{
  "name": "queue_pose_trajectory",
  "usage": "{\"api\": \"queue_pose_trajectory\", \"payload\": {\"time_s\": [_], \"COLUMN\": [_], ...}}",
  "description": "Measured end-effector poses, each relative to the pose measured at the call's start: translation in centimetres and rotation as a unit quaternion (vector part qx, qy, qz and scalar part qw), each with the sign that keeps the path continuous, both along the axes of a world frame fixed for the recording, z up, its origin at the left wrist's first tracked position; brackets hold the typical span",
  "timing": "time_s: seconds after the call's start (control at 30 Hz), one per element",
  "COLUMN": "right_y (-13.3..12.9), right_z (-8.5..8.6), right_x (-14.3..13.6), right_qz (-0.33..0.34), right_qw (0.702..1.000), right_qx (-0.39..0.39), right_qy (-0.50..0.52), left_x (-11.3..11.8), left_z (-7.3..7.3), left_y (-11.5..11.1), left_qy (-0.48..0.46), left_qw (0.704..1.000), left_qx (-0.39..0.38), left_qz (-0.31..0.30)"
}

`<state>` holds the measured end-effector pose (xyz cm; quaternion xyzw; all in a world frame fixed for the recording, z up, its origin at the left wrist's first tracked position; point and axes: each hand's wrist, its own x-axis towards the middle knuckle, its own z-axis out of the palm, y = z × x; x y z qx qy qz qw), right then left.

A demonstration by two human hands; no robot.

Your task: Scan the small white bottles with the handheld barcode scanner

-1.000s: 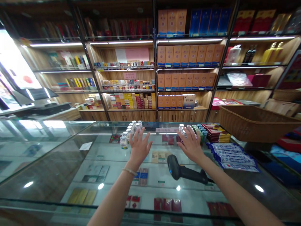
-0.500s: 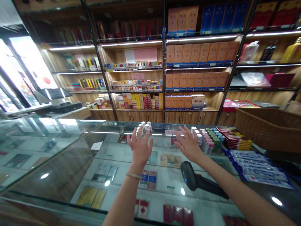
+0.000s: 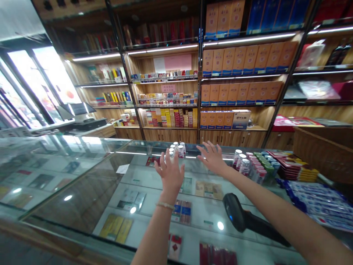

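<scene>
My left hand (image 3: 170,176) is spread with nothing in it, over the glass counter (image 3: 110,198), just in front of a small cluster of silver-topped containers (image 3: 181,151). To the right, my right hand (image 3: 213,158) is also spread and holds nothing. It is left of a second group of silver-topped containers (image 3: 244,166). A black handheld scanner (image 3: 239,215) lies on the glass below my right forearm. Cigarette-like packs (image 3: 182,211) show under the glass.
Rows of pink, green and blue containers (image 3: 257,171), stacked red and yellow packets (image 3: 292,165), blue-white packets (image 3: 320,200) and a brown basket (image 3: 322,151) stand at right. Stocked shelves (image 3: 238,77) rise behind; a monitor (image 3: 78,109) is at left.
The view has shifted, so the counter goods appear farther right. My right hand has moved left, away from the right-hand silver-topped containers and nearer the left cluster. Both hands stay spread.
</scene>
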<state>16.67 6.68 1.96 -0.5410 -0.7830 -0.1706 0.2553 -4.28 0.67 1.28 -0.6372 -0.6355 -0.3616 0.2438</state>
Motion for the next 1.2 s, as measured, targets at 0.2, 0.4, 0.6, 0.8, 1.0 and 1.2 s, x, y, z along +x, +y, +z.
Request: {"api": "queue_pose_trajectory", "payload": {"time_s": [0.2, 0.4, 0.6, 0.8, 1.0, 1.2], "right_y": [2.6, 4.9, 7.4, 8.8, 9.0, 9.1], "right_z": [-0.5, -0.1, 0.9, 1.1, 1.1, 1.6], "right_x": [-2.9, -4.8, -7.1, -8.8, -9.3, -9.1], "right_qz": [0.021, 0.028, 0.035, 0.043, 0.048, 0.050], "right_qw": [0.999, 0.996, 0.994, 0.993, 0.992, 0.992], "right_qx": [-0.033, -0.073, -0.087, -0.083, -0.074, -0.065], "right_qy": [-0.014, -0.032, -0.062, -0.075, -0.087, -0.096], "left_x": [0.0, 0.2, 0.2, 0.2, 0.2, 0.3], "left_z": [-1.1, -1.2, -1.0, -1.4, -1.5, -1.0], "left_y": [0.3, 0.1, -0.1, 0.0, 0.1, -0.2], "left_qy": [0.003, -0.004, -0.010, -0.024, -0.009, -0.009], "left_qw": [1.000, 1.000, 0.999, 1.000, 1.000, 0.999], "left_qx": [-0.023, -0.029, -0.033, -0.015, -0.006, -0.032], "left_qz": [0.012, 0.007, 0.015, 0.004, 0.015, 0.019]}}
